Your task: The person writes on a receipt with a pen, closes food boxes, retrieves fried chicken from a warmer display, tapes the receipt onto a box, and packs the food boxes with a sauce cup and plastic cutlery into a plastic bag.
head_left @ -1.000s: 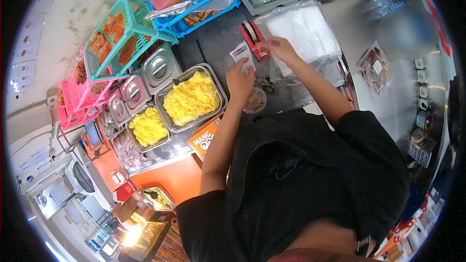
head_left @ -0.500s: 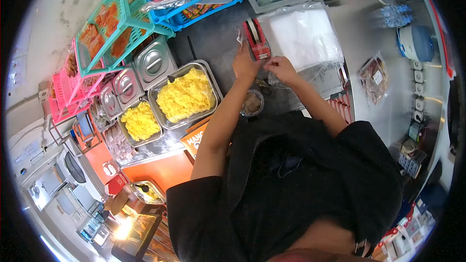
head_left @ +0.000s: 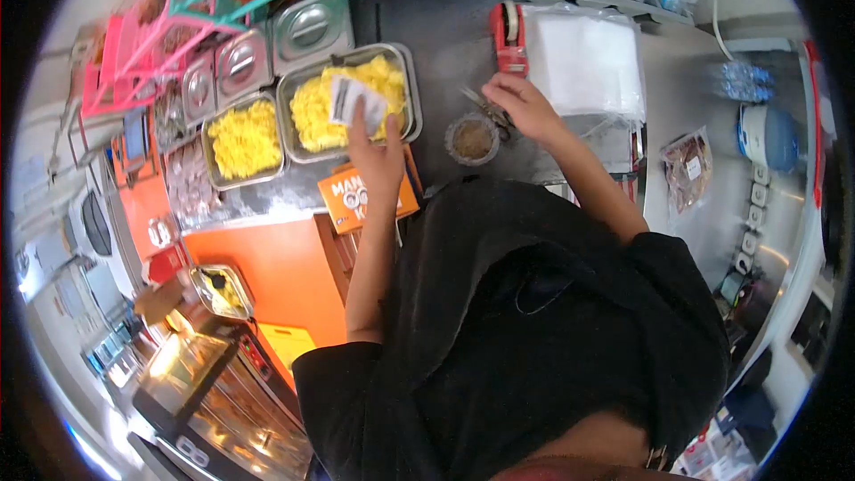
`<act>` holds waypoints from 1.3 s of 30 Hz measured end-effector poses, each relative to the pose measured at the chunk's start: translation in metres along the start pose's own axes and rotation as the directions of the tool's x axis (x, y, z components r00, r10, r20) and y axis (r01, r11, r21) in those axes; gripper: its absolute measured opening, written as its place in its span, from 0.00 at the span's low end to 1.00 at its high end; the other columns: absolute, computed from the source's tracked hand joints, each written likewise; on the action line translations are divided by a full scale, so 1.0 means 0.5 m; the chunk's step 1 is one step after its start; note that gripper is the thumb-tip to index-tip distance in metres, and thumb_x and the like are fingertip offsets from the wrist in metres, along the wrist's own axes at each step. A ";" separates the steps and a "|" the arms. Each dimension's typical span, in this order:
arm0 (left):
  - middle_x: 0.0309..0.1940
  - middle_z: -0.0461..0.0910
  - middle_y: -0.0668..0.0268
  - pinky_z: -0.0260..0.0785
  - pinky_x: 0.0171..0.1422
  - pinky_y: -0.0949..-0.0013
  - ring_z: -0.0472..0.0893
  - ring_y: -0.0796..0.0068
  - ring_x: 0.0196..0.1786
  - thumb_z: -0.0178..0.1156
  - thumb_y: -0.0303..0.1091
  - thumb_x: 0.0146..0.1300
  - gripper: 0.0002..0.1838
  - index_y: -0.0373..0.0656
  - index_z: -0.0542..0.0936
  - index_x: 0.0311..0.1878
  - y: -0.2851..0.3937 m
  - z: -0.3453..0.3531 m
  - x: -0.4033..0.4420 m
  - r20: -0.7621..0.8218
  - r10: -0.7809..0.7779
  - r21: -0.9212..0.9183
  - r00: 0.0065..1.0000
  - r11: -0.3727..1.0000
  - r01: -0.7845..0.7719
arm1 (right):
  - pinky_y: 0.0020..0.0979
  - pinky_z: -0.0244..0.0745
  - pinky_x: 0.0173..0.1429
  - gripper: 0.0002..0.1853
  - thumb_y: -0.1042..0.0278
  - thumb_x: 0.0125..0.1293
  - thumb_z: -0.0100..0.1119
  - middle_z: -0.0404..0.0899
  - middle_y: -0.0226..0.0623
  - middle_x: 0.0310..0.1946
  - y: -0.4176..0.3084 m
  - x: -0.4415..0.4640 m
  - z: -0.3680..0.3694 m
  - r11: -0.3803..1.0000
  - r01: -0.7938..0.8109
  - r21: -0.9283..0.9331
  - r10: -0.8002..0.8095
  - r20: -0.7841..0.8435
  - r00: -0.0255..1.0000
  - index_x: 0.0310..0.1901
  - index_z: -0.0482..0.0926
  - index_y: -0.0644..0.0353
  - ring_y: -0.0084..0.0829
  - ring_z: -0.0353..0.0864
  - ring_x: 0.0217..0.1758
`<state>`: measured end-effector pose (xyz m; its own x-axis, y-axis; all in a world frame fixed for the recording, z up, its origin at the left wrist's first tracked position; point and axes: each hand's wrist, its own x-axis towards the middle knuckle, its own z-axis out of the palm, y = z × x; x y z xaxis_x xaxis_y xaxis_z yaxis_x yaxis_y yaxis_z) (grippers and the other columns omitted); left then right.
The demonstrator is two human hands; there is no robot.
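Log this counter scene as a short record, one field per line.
Left hand: holds a white printed slip over the yellow food
Right hand: near the red tape dispenser; cannot tell whether it holds anything
Near right hand: scissors, round tub
Beside dispenser: white stack
Near left forearm: orange box

There are two hands point(head_left: 378, 160) point(head_left: 527, 107), three metal lids point(head_left: 313, 27) point(head_left: 243, 62) point(head_left: 199, 89) and one tape dispenser point(head_left: 509, 43).

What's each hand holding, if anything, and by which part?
Left hand: a printed white slip, held in the fingers by its lower part. Right hand: fingertips together; can't tell whether they pinch anything.
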<state>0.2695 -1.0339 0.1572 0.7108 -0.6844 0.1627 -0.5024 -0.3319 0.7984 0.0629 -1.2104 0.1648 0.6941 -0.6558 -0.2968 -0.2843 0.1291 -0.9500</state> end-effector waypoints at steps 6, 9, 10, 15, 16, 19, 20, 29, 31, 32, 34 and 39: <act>0.63 0.72 0.37 0.66 0.67 0.51 0.74 0.39 0.62 0.71 0.40 0.59 0.47 0.30 0.58 0.75 -0.106 -0.155 -0.152 0.072 0.010 0.227 0.997 0.973 -0.026 | 0.29 0.67 0.40 0.15 0.57 0.74 0.56 0.75 0.28 0.27 0.016 -0.019 0.189 0.979 0.071 -0.189 0.010 0.399 0.917 0.36 0.77 0.61 0.20 0.71 0.33; 0.64 0.71 0.37 0.64 0.68 0.50 0.74 0.40 0.62 0.78 0.52 0.46 0.65 0.27 0.50 0.77 -0.119 -0.238 -0.170 0.339 -0.110 0.357 0.934 0.934 -0.020 | 0.32 0.69 0.40 0.17 0.54 0.73 0.57 0.78 0.32 0.27 0.073 -0.025 0.248 0.974 0.054 -0.220 0.044 0.421 0.906 0.36 0.78 0.61 0.24 0.74 0.32; 0.64 0.71 0.38 0.63 0.70 0.49 0.74 0.41 0.63 0.81 0.58 0.39 0.73 0.27 0.46 0.78 -0.129 -0.261 -0.165 0.425 -0.191 0.393 0.885 0.920 0.009 | 0.33 0.69 0.40 0.17 0.54 0.73 0.57 0.78 0.32 0.27 0.087 -0.026 0.262 0.973 0.036 -0.226 0.066 0.426 0.902 0.36 0.78 0.61 0.25 0.74 0.31; 0.68 0.68 0.41 0.49 0.80 0.47 0.65 0.44 0.73 0.78 0.69 0.33 0.81 0.28 0.41 0.78 -0.150 -0.311 -0.114 0.666 -0.064 0.430 0.743 0.847 -0.313 | 0.31 0.69 0.39 0.16 0.55 0.73 0.58 0.78 0.31 0.26 0.114 -0.044 0.291 0.969 -0.007 -0.245 0.103 0.383 0.918 0.36 0.78 0.62 0.23 0.74 0.32; 0.68 0.68 0.42 0.47 0.81 0.47 0.64 0.45 0.74 0.78 0.70 0.33 0.81 0.28 0.41 0.78 -0.157 -0.310 -0.111 0.671 0.090 0.437 0.736 0.755 -0.490 | 0.31 0.69 0.39 0.16 0.56 0.73 0.58 0.78 0.31 0.26 0.107 -0.040 0.289 0.958 -0.020 -0.285 0.127 0.362 0.923 0.36 0.78 0.62 0.22 0.74 0.32; 0.68 0.68 0.42 0.43 0.82 0.45 0.61 0.45 0.76 0.74 0.64 0.46 0.72 0.26 0.42 0.77 -0.228 -0.283 -0.119 0.652 0.159 0.378 0.741 0.780 -0.499 | 0.29 0.69 0.40 0.15 0.57 0.73 0.58 0.78 0.31 0.26 0.097 -0.048 0.292 0.977 -0.064 -0.206 0.125 0.301 0.945 0.36 0.78 0.63 0.20 0.74 0.33; 0.69 0.67 0.42 0.42 0.82 0.44 0.61 0.46 0.76 0.74 0.63 0.48 0.70 0.26 0.42 0.77 -0.231 -0.278 -0.122 0.605 0.219 0.367 0.765 0.777 -0.512 | 0.28 0.69 0.40 0.15 0.57 0.73 0.58 0.78 0.31 0.26 0.094 -0.052 0.297 0.979 -0.052 -0.195 0.110 0.299 0.948 0.36 0.78 0.63 0.20 0.74 0.33; 0.71 0.64 0.41 0.41 0.80 0.39 0.65 0.47 0.75 0.76 0.53 0.47 0.67 0.26 0.45 0.77 -0.217 -0.186 -0.234 0.442 0.154 0.353 0.884 0.876 -0.329 | 0.28 0.72 0.43 0.14 0.60 0.74 0.58 0.81 0.34 0.31 0.070 -0.099 0.335 0.963 0.010 -0.270 0.061 0.251 0.966 0.42 0.80 0.65 0.20 0.76 0.36; 0.71 0.65 0.42 0.43 0.80 0.41 0.66 0.47 0.73 0.77 0.53 0.46 0.67 0.26 0.46 0.77 -0.189 -0.200 -0.203 0.442 0.160 0.310 0.883 0.896 -0.318 | 0.27 0.72 0.44 0.14 0.60 0.74 0.58 0.81 0.33 0.31 0.073 -0.093 0.336 0.973 -0.013 -0.233 0.060 0.198 0.978 0.42 0.79 0.65 0.19 0.76 0.36; 0.70 0.65 0.42 0.45 0.80 0.42 0.67 0.47 0.73 0.77 0.53 0.46 0.67 0.26 0.46 0.77 -0.173 -0.208 -0.190 0.444 0.160 0.288 0.881 0.906 -0.310 | 0.26 0.71 0.44 0.12 0.62 0.75 0.57 0.79 0.30 0.32 0.071 -0.092 0.337 0.977 -0.017 -0.214 0.060 0.193 0.979 0.41 0.79 0.64 0.18 0.75 0.37; 0.70 0.65 0.44 0.48 0.78 0.46 0.67 0.45 0.71 0.79 0.49 0.41 0.67 0.26 0.48 0.76 -0.160 -0.206 -0.153 0.484 0.180 0.297 0.856 0.887 -0.355 | 0.22 0.68 0.44 0.10 0.65 0.76 0.55 0.76 0.24 0.32 0.062 -0.094 0.341 0.984 -0.031 -0.174 0.063 0.187 0.980 0.40 0.77 0.63 0.15 0.72 0.38; 0.69 0.65 0.44 0.51 0.76 0.45 0.65 0.45 0.71 0.80 0.45 0.37 0.67 0.27 0.50 0.76 -0.163 -0.227 -0.159 0.553 0.115 0.284 0.825 0.905 -0.317 | 0.26 0.71 0.45 0.13 0.62 0.76 0.55 0.80 0.29 0.32 0.026 -0.116 0.341 0.990 -0.008 -0.143 0.027 0.128 0.991 0.40 0.78 0.65 0.17 0.75 0.39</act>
<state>0.3100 -0.8788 0.1452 0.2561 -0.9620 -0.0943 -0.8196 -0.2678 0.5065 0.1317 -1.0439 0.1530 0.7653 -0.5514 -0.3320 -0.3818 0.0264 -0.9239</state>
